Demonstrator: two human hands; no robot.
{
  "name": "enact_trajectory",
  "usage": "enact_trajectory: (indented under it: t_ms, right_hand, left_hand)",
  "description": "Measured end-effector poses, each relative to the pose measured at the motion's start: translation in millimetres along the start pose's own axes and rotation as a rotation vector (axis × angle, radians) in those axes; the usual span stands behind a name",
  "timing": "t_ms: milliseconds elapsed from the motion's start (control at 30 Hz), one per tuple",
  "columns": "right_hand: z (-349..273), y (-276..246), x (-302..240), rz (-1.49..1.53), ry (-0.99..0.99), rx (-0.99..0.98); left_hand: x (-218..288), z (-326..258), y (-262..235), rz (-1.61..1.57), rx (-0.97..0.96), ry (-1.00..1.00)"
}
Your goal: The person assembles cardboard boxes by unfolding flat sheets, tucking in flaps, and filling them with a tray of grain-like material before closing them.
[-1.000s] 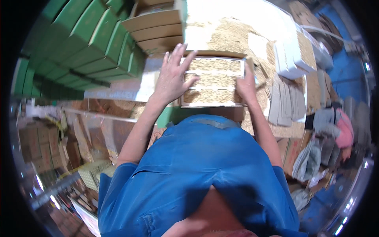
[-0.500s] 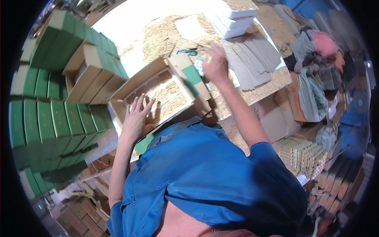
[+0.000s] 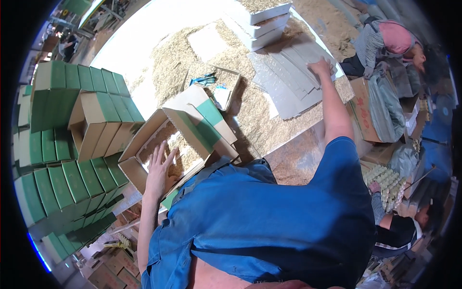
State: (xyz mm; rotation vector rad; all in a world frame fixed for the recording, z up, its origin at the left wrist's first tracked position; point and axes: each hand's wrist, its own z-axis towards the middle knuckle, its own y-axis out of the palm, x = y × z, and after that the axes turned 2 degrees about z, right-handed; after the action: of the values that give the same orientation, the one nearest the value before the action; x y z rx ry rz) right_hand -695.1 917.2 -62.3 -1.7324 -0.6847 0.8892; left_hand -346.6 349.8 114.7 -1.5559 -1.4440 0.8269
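An open cardboard box with green on its flaps stands in front of me, tilted toward my body. Loose tan chaff-like filling shows inside it. My left hand reaches over the near left of this box, its fingers spread and holding nothing visible. Out to the right, my right hand lies on the far right part of a fanned stack of grey cardboard sheets. Its fingers are apart and touch the sheets; no sheet is lifted.
Beyond the box, a shallow tray holds small blue and white packets. Chaff covers much of the white table. White foam boxes stack at the back. Green cartons rise at left. Two people work at right.
My right hand has moved right, from beside the small packets onto the grey sheets. The tray of packets now shows fully. My left hand stays over the box, which appears more tilted.
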Motion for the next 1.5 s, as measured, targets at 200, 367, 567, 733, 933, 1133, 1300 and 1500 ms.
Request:
enact_trajectory:
  t_ms: [200, 367, 567, 733, 933, 1133, 1300, 1500]
  right_hand:
    - [-21, 16, 1, -0.078, -0.105, -0.059]
    - [-21, 47, 17, 0.066, -0.246, 0.070]
    - [-46, 22, 4, 0.005, -0.350, 0.144]
    - [-62, -7, -18, -0.021, -0.304, -0.032]
    - [-66, 17, -8, -0.156, -0.639, 0.068]
    - [-45, -25, -11, -0.086, -0.748, 0.604]
    - [-91, -118, -81, 0.400, -0.880, 0.843]
    - [-228, -151, -192, 0.957, -1.087, -0.038]
  left_hand:
    - [12, 4, -7, -0.139, 0.034, -0.060]
    - [15, 8, -9, -0.169, 0.063, -0.077]
    - [15, 6, -5, -0.205, 0.088, -0.081]
    - [11, 3, -2, -0.193, 0.103, -0.070]
    - [6, 0, 2, -0.226, 0.113, -0.063]
    - [-3, -1, 7, -0.211, 0.114, -0.031]
    - [-7, -11, 13, -0.216, 0.159, 0.002]
    - [-18, -27, 10, -0.220, 0.274, -0.024]
